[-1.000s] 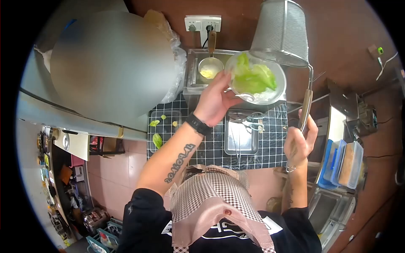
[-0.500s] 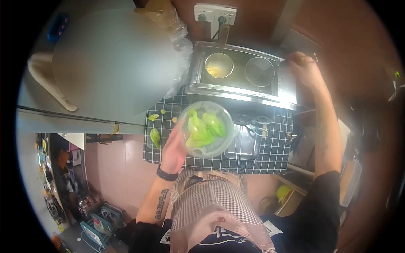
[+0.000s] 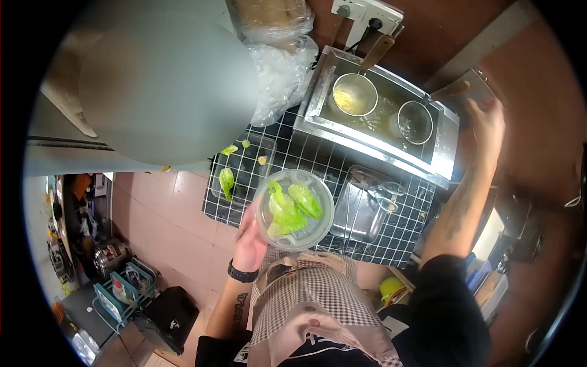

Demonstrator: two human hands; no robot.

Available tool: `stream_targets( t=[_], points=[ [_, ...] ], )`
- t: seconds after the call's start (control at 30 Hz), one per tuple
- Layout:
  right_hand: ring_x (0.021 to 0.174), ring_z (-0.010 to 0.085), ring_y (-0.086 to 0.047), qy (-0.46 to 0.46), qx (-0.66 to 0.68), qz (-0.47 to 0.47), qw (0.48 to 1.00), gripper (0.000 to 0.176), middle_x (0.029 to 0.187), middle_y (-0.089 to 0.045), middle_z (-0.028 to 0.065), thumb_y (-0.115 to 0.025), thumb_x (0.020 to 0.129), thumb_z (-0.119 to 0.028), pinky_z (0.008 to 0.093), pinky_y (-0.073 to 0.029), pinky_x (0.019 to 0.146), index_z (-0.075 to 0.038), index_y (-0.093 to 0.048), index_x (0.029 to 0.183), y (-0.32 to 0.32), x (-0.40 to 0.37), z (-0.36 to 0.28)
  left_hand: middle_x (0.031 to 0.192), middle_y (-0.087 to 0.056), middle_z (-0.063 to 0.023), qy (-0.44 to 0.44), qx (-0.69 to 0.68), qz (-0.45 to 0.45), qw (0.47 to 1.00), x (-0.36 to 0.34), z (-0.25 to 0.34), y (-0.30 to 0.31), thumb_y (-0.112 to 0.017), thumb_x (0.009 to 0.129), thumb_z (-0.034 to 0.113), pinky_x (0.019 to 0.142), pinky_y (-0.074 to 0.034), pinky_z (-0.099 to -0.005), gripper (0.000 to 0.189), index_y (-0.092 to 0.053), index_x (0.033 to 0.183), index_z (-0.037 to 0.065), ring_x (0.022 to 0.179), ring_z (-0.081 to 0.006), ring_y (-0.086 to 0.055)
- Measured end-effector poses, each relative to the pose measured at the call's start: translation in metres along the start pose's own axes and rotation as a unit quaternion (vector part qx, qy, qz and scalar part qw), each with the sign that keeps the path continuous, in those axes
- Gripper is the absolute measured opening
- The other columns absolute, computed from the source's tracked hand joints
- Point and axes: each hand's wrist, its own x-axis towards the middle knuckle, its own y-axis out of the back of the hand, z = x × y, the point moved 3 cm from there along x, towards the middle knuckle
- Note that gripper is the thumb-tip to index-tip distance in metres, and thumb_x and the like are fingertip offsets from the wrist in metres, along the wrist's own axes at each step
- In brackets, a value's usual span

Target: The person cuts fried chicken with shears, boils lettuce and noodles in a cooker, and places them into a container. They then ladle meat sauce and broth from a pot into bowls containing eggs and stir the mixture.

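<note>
My left hand [image 3: 249, 241] is closed on the side of a clear round plastic bowl [image 3: 327, 214], held above the counter near my apron. Green lettuce leaves [image 3: 287, 211] lie inside it. At the far right, my right hand [image 3: 489, 125] is open, thumb and fingers apart, just beyond the wooden handle [image 3: 458, 89] of a round strainer basket [image 3: 415, 123]. That basket hangs in the water of a steel cooker [image 3: 378, 144]. A second strainer basket [image 3: 355, 95] beside it contains yellow noodles, and its wooden handle points toward the wall.
A steel tray [image 3: 361, 214] with tongs lies on the black-and-white grid counter [image 3: 391, 244]. Left of the bowl, a clear tray [image 3: 247, 183] carries scraps of greens. Plastic-wrapped packs [image 3: 278, 67] stand behind it. A socket [image 3: 367, 15] is on the wall.
The view has turned, shifting the cooker rightward and tilting it in the picture. The right basket's handle, hidden behind my right hand before, now shows apart from it. My left hand still holds the bowl.
</note>
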Motion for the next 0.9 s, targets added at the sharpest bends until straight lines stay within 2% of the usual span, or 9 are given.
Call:
stream_targets(
  t=[0.03,0.13,0.17,0.23,0.3,0.4,0.43,0.57,0.9],
  points=[
    [0.062,0.0099,-0.055,0.028,0.007,0.111,0.993,0.026,0.075,-0.063,0.0061,-0.077,0.080,-0.023,0.0261,-0.048,0.062,0.000,-0.066,0.087,0.011,-0.019,-0.018,0.153,-0.033,-0.0126,0.000,-0.004,0.007,1.000,0.001,-0.001,0.002,-0.048,0.099,0.018,0.117,-0.025,-0.0407,0.057,-0.028,0.149,0.000,0.141,-0.0250,-0.032],
    [0.079,0.0165,-0.061,0.113,0.197,-0.070,0.971,0.046,0.087,-0.067,0.0087,-0.081,0.077,-0.032,0.0310,-0.050,0.071,0.001,-0.064,0.105,-0.053,-0.024,-0.083,0.153,-0.034,-0.0120,-0.002,-0.020,-0.007,1.000,0.000,-0.003,0.008,-0.048,0.099,0.018,0.116,-0.026,-0.0408,0.057,-0.028,0.149,0.000,0.140,-0.0250,-0.033],
    [0.089,0.0177,-0.064,0.246,0.167,-0.046,0.954,0.057,0.098,-0.069,0.0102,-0.081,0.076,-0.033,0.0310,-0.051,0.077,0.001,-0.060,0.118,-0.087,-0.014,-0.102,0.152,-0.034,-0.0119,0.003,-0.016,-0.003,1.000,-0.001,-0.003,0.009,-0.049,0.099,0.019,0.116,-0.026,-0.0408,0.058,-0.028,0.149,0.000,0.140,-0.0250,-0.033],
    [0.094,0.0243,-0.069,0.160,0.298,-0.374,0.863,0.054,0.103,-0.071,0.0156,-0.077,0.077,-0.031,0.0335,-0.054,0.077,0.000,-0.060,0.119,-0.144,-0.008,-0.121,0.152,-0.035,-0.0118,0.005,-0.010,0.003,1.000,0.000,-0.001,0.009,-0.049,0.099,0.019,0.116,-0.027,-0.0409,0.058,-0.028,0.149,0.000,0.139,-0.0249,-0.034],
    [0.068,0.0145,-0.062,0.209,0.178,-0.335,0.901,0.035,0.081,-0.071,0.0068,-0.071,0.082,-0.024,0.0303,-0.051,0.064,-0.001,-0.067,0.109,-0.160,0.012,-0.122,0.152,-0.035,-0.0117,0.000,-0.004,0.020,1.000,-0.005,0.003,0.010,-0.050,0.098,0.019,0.115,-0.028,-0.0410,0.059,-0.028,0.149,0.000,0.139,-0.0250,-0.034],
    [0.053,0.0171,-0.063,0.229,0.050,-0.255,0.938,0.017,0.053,-0.060,0.0085,-0.063,0.077,-0.014,0.0311,-0.050,0.054,0.001,-0.067,0.084,-0.119,-0.008,-0.109,0.152,-0.035,-0.0116,-0.004,-0.028,0.023,0.999,-0.015,0.009,0.024,-0.051,0.098,0.019,0.115,-0.028,-0.0412,0.059,-0.028,0.149,0.000,0.139,-0.0251,-0.035],
    [0.063,0.0284,-0.069,0.183,0.061,-0.214,0.958,0.019,0.066,-0.067,0.0177,-0.066,0.074,-0.016,0.0382,-0.055,0.063,0.000,-0.068,0.084,-0.115,-0.018,-0.091,0.152,-0.035,-0.0115,-0.009,-0.043,0.017,0.999,-0.014,0.010,0.030,-0.051,0.097,0.019,0.115,-0.028,-0.0413,0.059,-0.029,0.149,0.000,0.139,-0.0251,-0.035],
    [0.060,0.0168,-0.069,-0.043,0.212,-0.430,0.876,0.015,0.073,-0.067,0.0084,-0.061,0.084,-0.011,0.0288,-0.057,0.055,0.003,-0.065,0.085,-0.118,-0.074,-0.069,0.152,-0.035,-0.0112,0.005,-0.041,0.010,0.999,-0.017,0.014,0.044,-0.051,0.097,0.019,0.115,-0.029,-0.0413,0.060,-0.029,0.149,0.000,0.139,-0.0251,-0.035],
    [0.059,0.0200,-0.070,-0.011,0.198,-0.328,0.924,0.015,0.070,-0.067,0.0121,-0.060,0.084,-0.007,0.0303,-0.058,0.055,0.007,-0.063,0.084,-0.122,-0.080,-0.074,0.152,-0.035,-0.0110,0.014,-0.014,0.001,1.000,-0.030,0.035,0.058,-0.050,0.098,0.020,0.115,-0.029,-0.0409,0.059,-0.029,0.149,0.000,0.138,-0.0247,-0.036]
  ],
)
